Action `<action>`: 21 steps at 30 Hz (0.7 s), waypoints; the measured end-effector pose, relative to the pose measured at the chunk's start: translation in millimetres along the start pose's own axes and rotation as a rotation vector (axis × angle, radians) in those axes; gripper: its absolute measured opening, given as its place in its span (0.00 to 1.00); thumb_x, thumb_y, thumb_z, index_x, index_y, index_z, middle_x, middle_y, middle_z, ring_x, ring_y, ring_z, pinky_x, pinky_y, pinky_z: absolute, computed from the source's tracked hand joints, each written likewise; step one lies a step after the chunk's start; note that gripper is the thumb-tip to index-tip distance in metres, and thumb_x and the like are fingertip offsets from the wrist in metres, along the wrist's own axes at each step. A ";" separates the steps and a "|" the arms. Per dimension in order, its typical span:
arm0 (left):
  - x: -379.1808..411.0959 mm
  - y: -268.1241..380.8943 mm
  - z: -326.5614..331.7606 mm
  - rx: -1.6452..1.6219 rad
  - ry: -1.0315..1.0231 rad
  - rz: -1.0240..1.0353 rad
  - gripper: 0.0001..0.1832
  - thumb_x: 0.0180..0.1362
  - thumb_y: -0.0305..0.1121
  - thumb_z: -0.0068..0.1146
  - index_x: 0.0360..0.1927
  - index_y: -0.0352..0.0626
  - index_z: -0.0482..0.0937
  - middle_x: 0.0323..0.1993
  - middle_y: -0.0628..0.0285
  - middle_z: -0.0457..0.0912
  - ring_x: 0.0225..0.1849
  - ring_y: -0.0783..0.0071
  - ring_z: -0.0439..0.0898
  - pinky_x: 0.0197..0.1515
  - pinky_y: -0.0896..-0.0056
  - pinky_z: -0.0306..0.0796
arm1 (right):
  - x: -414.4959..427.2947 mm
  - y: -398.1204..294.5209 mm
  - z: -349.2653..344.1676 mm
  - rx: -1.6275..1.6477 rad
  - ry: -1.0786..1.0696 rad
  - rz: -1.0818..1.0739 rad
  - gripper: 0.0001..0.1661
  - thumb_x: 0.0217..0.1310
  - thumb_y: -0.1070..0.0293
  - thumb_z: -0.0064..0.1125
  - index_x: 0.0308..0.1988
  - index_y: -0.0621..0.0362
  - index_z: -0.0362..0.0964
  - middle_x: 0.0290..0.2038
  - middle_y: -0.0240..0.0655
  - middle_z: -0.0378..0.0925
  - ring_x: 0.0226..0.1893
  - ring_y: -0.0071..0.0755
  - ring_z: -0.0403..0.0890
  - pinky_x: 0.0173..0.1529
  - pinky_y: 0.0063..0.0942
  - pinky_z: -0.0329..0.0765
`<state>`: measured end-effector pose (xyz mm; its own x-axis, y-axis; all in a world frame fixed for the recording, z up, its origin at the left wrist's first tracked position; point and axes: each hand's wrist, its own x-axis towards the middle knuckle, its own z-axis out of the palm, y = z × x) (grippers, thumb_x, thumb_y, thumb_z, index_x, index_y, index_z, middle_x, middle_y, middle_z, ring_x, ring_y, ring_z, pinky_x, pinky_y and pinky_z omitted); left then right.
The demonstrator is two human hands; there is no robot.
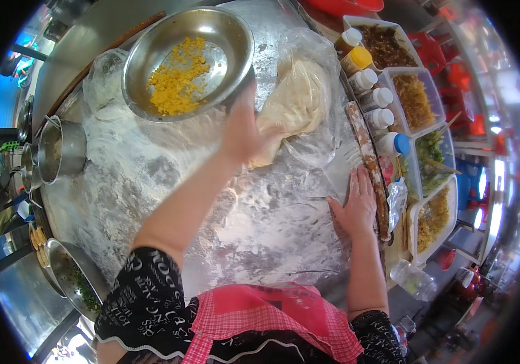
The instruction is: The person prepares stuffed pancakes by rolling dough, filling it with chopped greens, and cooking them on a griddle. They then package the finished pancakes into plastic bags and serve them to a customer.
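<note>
My left hand (244, 134) is blurred over the floury metal worktop (151, 195), beside a lump of pale dough (298, 98) partly wrapped in clear plastic. Its fingers point away from me, just below the rim of a steel bowl (237, 82) that holds crumbly yellow food (180, 79). Whether it touches the dough, I cannot tell. My right hand (358, 204) lies flat with fingers apart near the worktop's right side, next to a flour-dusted wooden rolling pin (367, 168). What may be a flat scraper (333, 177) lies by its fingertips.
Capped plastic bottles (362, 82) line the right edge, with tubs of shredded fillings (412, 102) beyond them. A steel pot (66, 150) stands at the left, and a bowl with chopped greens (75, 277) at lower left. A clear jar (414, 280) lies at lower right.
</note>
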<state>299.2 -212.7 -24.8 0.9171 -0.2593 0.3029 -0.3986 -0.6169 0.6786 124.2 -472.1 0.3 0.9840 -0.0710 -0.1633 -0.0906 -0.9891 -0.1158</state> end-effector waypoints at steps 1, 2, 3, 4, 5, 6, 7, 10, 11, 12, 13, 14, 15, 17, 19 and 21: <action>-24.4 6.6 -2.0 0.116 -0.041 0.017 0.50 0.48 0.48 0.68 0.68 0.33 0.53 0.61 0.43 0.67 0.64 0.50 0.65 0.66 0.54 0.59 | 1.6 3.0 -4.5 -0.038 -0.048 0.001 0.51 0.50 0.54 0.64 0.66 0.65 0.49 0.68 0.49 0.51 0.68 0.52 0.54 0.68 0.40 0.56; -46.0 14.5 -4.2 0.233 -0.082 0.032 0.48 0.48 0.45 0.68 0.67 0.33 0.55 0.60 0.42 0.67 0.63 0.49 0.66 0.65 0.54 0.59 | 2.8 3.9 -9.4 -0.076 -0.095 -0.001 0.52 0.49 0.53 0.64 0.66 0.64 0.49 0.68 0.48 0.51 0.67 0.51 0.55 0.68 0.39 0.58; -56.0 19.1 -6.2 0.346 -0.119 0.051 0.47 0.48 0.43 0.69 0.66 0.34 0.57 0.59 0.42 0.68 0.62 0.49 0.66 0.65 0.54 0.60 | 6.2 1.7 -17.1 -0.094 -0.141 0.005 0.52 0.48 0.54 0.64 0.66 0.64 0.49 0.68 0.49 0.52 0.67 0.52 0.56 0.67 0.39 0.59; -54.7 19.1 -10.2 0.287 -0.175 0.017 0.46 0.47 0.41 0.69 0.66 0.35 0.57 0.59 0.43 0.69 0.62 0.49 0.66 0.65 0.54 0.60 | 10.7 -1.4 -26.3 -0.119 -0.191 0.006 0.52 0.48 0.55 0.65 0.66 0.64 0.49 0.68 0.49 0.52 0.66 0.52 0.56 0.67 0.40 0.60; -46.6 17.3 -15.5 0.227 -0.231 -0.016 0.45 0.47 0.40 0.69 0.66 0.35 0.58 0.59 0.44 0.70 0.63 0.49 0.66 0.64 0.54 0.60 | 14.6 -4.2 -31.9 -0.144 -0.240 0.009 0.52 0.47 0.56 0.65 0.66 0.63 0.49 0.67 0.50 0.52 0.66 0.52 0.57 0.66 0.40 0.61; -38.9 16.9 -19.8 0.165 -0.288 -0.047 0.44 0.47 0.38 0.69 0.66 0.36 0.59 0.58 0.45 0.70 0.63 0.49 0.66 0.64 0.54 0.61 | 15.5 -9.7 -33.2 -0.201 -0.237 -0.030 0.48 0.48 0.62 0.61 0.66 0.63 0.49 0.67 0.52 0.53 0.65 0.53 0.59 0.64 0.40 0.65; -30.2 15.8 -23.3 0.158 -0.348 -0.091 0.43 0.47 0.37 0.68 0.65 0.36 0.60 0.58 0.46 0.71 0.63 0.50 0.66 0.64 0.55 0.61 | 16.6 -12.5 -29.9 -0.224 -0.215 -0.055 0.47 0.49 0.63 0.59 0.66 0.63 0.50 0.67 0.53 0.53 0.65 0.54 0.59 0.63 0.40 0.66; -16.1 10.5 -33.7 0.033 -0.453 -0.228 0.39 0.47 0.34 0.66 0.63 0.37 0.63 0.58 0.48 0.72 0.64 0.51 0.65 0.63 0.57 0.61 | 15.6 -14.9 -9.2 -0.235 -0.001 -0.188 0.37 0.53 0.70 0.50 0.63 0.63 0.55 0.64 0.54 0.59 0.61 0.55 0.65 0.59 0.41 0.70; -18.4 6.0 -35.9 -0.082 -0.440 -0.276 0.38 0.48 0.33 0.65 0.63 0.36 0.64 0.59 0.48 0.71 0.64 0.51 0.65 0.64 0.57 0.61 | 11.3 -10.5 -11.6 -0.175 0.008 -0.159 0.34 0.54 0.71 0.50 0.62 0.63 0.58 0.61 0.53 0.62 0.59 0.54 0.68 0.58 0.41 0.71; -17.5 4.3 -34.6 -0.196 -0.433 -0.314 0.36 0.48 0.32 0.64 0.62 0.36 0.65 0.60 0.48 0.70 0.64 0.51 0.65 0.64 0.57 0.60 | 7.2 -8.1 -17.9 -0.113 0.020 -0.120 0.31 0.54 0.72 0.49 0.60 0.62 0.61 0.59 0.52 0.66 0.57 0.53 0.71 0.56 0.41 0.72; -24.2 6.7 -37.4 -0.137 -0.361 -0.224 0.37 0.48 0.33 0.65 0.63 0.36 0.64 0.61 0.47 0.68 0.65 0.51 0.64 0.65 0.56 0.59 | 3.8 -12.4 -25.7 -0.046 0.025 -0.095 0.29 0.54 0.72 0.49 0.58 0.61 0.63 0.56 0.52 0.70 0.54 0.52 0.73 0.55 0.41 0.73; -36.1 13.5 -40.1 -0.077 -0.290 -0.132 0.37 0.48 0.33 0.65 0.63 0.37 0.64 0.62 0.47 0.67 0.66 0.51 0.63 0.66 0.56 0.58 | -0.7 -16.3 -39.6 -0.053 -0.079 -0.010 0.28 0.55 0.73 0.50 0.57 0.59 0.65 0.53 0.49 0.73 0.51 0.51 0.75 0.53 0.42 0.73; -52.1 18.7 -44.5 -0.011 -0.217 -0.050 0.38 0.48 0.34 0.65 0.63 0.37 0.63 0.64 0.47 0.65 0.66 0.51 0.62 0.67 0.56 0.56 | -4.9 -27.4 -63.1 -0.059 -0.188 0.066 0.26 0.55 0.74 0.51 0.57 0.58 0.66 0.50 0.47 0.75 0.48 0.51 0.77 0.52 0.42 0.74; -80.5 26.9 -49.5 -0.079 -0.162 0.001 0.41 0.48 0.37 0.66 0.65 0.38 0.62 0.66 0.46 0.61 0.68 0.51 0.60 0.69 0.56 0.53 | -18.3 -31.8 -88.0 -0.060 -0.290 0.090 0.23 0.56 0.74 0.50 0.54 0.55 0.69 0.44 0.44 0.79 0.44 0.50 0.79 0.49 0.42 0.75; -101.7 53.7 -56.7 -0.235 -0.219 0.053 0.44 0.47 0.40 0.67 0.66 0.39 0.60 0.68 0.46 0.59 0.69 0.50 0.57 0.70 0.56 0.51 | -37.9 -18.3 -100.2 -0.044 -0.294 -0.011 0.20 0.56 0.73 0.48 0.50 0.53 0.73 0.39 0.45 0.81 0.41 0.49 0.80 0.45 0.43 0.76; -109.9 94.0 -65.4 -0.358 -0.351 0.191 0.47 0.47 0.45 0.69 0.68 0.42 0.58 0.65 0.47 0.65 0.65 0.51 0.64 0.66 0.55 0.57 | -38.9 -22.8 -100.6 0.052 -0.273 -0.311 0.17 0.55 0.74 0.52 0.47 0.56 0.73 0.38 0.45 0.80 0.39 0.51 0.80 0.44 0.42 0.76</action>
<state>160.2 -193.6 49.5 0.7517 -0.6131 0.2430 -0.4813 -0.2582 0.8377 103.3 -459.8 107.9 0.8895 0.2742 -0.3654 0.1905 -0.9496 -0.2487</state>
